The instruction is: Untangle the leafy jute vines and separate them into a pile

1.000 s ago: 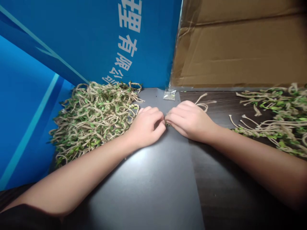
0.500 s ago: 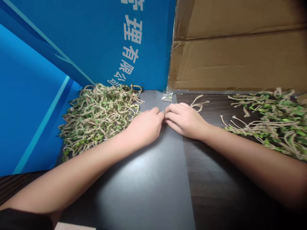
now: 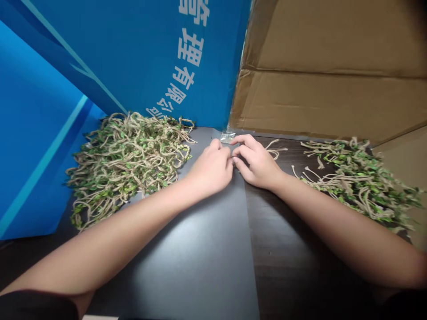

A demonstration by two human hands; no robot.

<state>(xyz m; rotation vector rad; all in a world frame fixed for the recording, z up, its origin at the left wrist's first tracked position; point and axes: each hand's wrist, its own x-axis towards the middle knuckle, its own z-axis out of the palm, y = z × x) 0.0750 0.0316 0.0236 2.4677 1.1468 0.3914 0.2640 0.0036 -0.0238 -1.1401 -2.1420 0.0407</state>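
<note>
My left hand [image 3: 212, 165] is closed above the grey mat [image 3: 200, 249], its fingertips pressed together and turned away from me. Fingertip to fingertip with it, my right hand [image 3: 259, 163] has its thumb and middle fingers curled in a pinch, while the index finger arches upward. Whatever lies between the fingers is too small and hidden to name. Just beyond the fingertips lies a small clear plastic packet [image 3: 227, 137]. A loose piece of beige twine [image 3: 274, 153] rests behind my right hand.
A big heap of leafy twine garlands [image 3: 133, 151] lies left of my left forearm. A smaller heap of leafy twine [image 3: 363, 182] is on the dark wooden table [image 3: 283, 253] at right. Behind stand a blue printed panel [image 3: 133, 53] and a brown cardboard sheet [image 3: 327, 98].
My right index finger has lifted and the right fingers have parted slightly. Both hands remain close together. The whole view has shifted and tilted a little.
</note>
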